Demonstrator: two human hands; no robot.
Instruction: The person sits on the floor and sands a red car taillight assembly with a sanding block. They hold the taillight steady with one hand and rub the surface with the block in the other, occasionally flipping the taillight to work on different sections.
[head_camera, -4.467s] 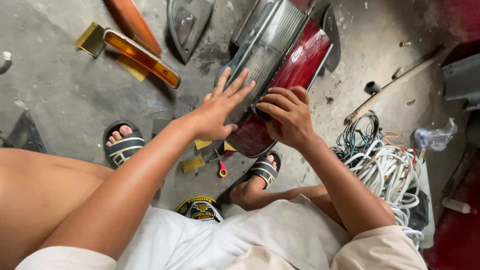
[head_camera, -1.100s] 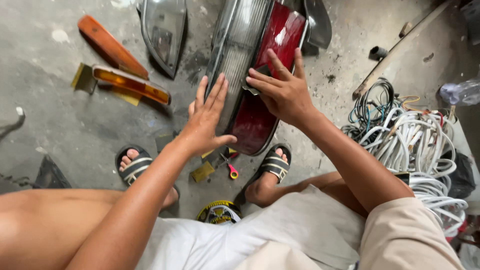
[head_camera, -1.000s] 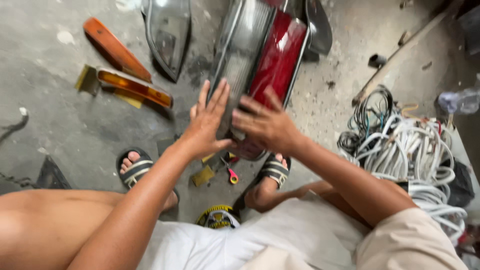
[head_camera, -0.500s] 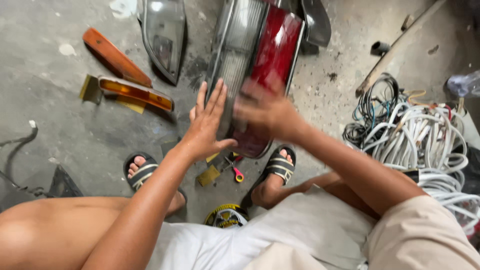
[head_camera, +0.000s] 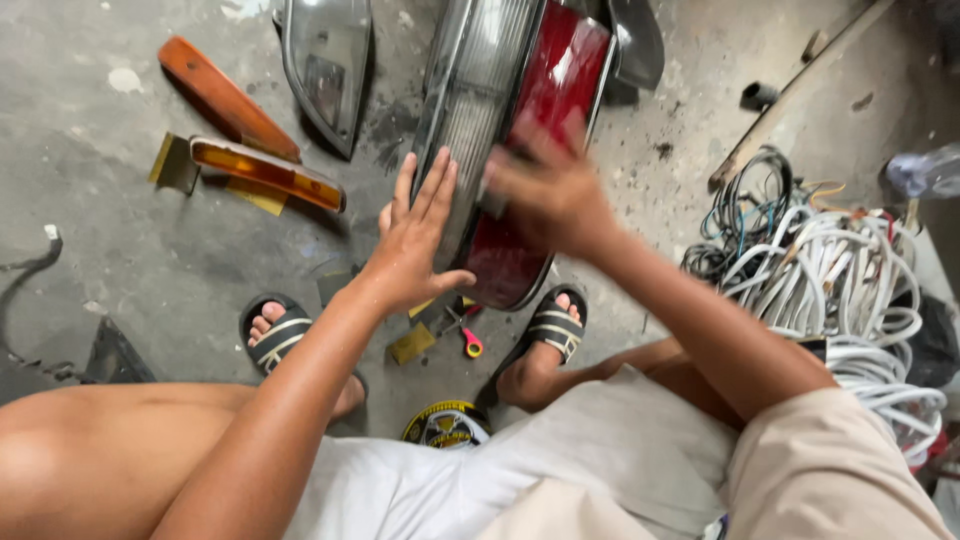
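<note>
A long car tail lamp (head_camera: 555, 70), with a clear grey strip on its left and a red lens on its right, lies on the concrete floor in front of me. My left hand (head_camera: 415, 235) is flat against the lamp's left edge, fingers spread, holding nothing. On the red lens rests my right hand (head_camera: 555, 190), blurred by motion, its fingers bent. A small greyish patch shows under its fingertips; whether the hand holds something I cannot tell. My sandalled feet (head_camera: 550, 330) are planted just below the lamp.
To the left lie a dark headlamp (head_camera: 325, 65), an amber lamp (head_camera: 265, 172) and an orange-brown lens (head_camera: 225, 95). A heap of white and dark cables (head_camera: 850, 280) fills the right. A small red-handled tool (head_camera: 468, 340) and yellow scraps (head_camera: 412, 343) lie between my feet.
My right hand has slid back and forth over the red lens and is now blurred, further up it. My left hand has stayed flat against the lamp's left edge.
</note>
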